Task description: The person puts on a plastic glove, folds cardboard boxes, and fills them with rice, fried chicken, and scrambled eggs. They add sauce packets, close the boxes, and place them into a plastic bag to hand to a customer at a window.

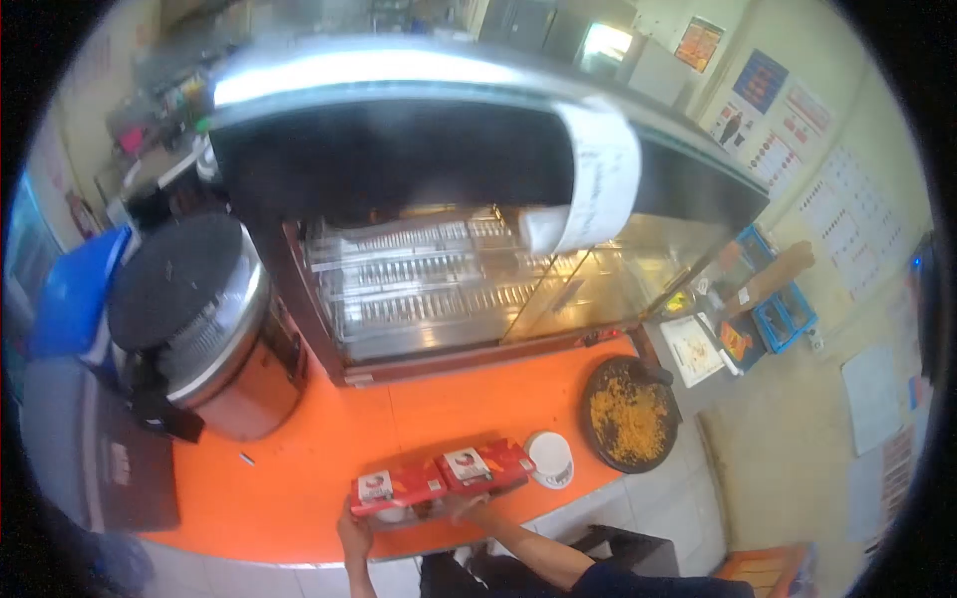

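Two red printed boxes (397, 485) with white labels lie side by side on a shallow greyish tray (399, 517) at the front edge of the orange counter. My left hand (356, 535) is closed around the tray's left end. In front of the right-hand box, my right hand (480, 513) reaches to the tray's front side, its fingers smeared by motion. Small pale and brown items show at the tray's front, too blurred to name. Just right of the boxes sits a small white kitchen scale (550, 456).
A glass display warmer (419, 289) stands behind the orange counter (299, 488). At left are a large rice cooker (214, 329) and a grey bin (95, 448). A dark round pan (630, 414) of orange crumbly food is at right, near a white tray (695, 349).
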Available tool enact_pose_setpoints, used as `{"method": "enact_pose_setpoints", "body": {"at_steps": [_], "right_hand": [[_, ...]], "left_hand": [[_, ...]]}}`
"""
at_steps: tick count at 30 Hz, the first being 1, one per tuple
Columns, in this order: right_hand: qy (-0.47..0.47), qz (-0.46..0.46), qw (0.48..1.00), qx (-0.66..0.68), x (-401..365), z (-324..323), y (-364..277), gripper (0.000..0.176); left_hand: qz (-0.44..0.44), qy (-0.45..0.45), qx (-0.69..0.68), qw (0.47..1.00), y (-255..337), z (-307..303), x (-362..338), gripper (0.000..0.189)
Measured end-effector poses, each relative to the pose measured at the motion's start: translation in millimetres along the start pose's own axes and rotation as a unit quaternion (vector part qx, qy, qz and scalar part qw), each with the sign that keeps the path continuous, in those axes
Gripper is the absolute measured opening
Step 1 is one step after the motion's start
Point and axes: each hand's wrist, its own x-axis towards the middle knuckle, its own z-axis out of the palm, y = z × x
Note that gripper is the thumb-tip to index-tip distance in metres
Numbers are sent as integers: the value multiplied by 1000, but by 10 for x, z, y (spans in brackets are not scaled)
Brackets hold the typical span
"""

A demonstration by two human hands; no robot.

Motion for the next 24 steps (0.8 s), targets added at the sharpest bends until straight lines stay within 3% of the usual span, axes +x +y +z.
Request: {"method": "enact_pose_setpoints", "body": {"at_steps": [2,5,8,9,11,13,17,19,21,23,24], "right_hand": [[32,-6,999,30,-74,-55,48,26],[83,-15,994,68,-369,-75,175,22],[104,4,994,12,-1012,-465,238,14],[103,19,994,-21,-1270,-679,250,11],[208,13,974,-89,-1811,-739,466,8],[305,16,940,-151,-2426,-766,580,12],[415,77,904,62,-3390,-967,629,16],[440,114,862,224,-3820,-936,800,16],[458,126,792,383,-4198,-867,969,15],[464,116,727,493,-4523,-764,1095,15],[462,109,707,524,-4601,-702,1129,15]], "left_hand": [[82,6,-13,997,54,-6,-9,54],[26,-98,-134,986,478,-349,-83,46],[15,-304,-267,914,748,-805,118,52],[-8,-302,-295,907,866,-761,224,50],[-43,-306,-296,904,1347,-464,549,46],[-19,-340,-278,898,1947,301,825,41],[-84,-449,-522,720,3042,2015,1359,47],[-88,-423,-634,642,3452,2647,1688,45],[-77,-484,-796,356,3336,3188,2378,41],[-253,-271,-823,430,3896,2853,2058,39],[-277,-240,-833,414,3894,2808,2119,33]]}}
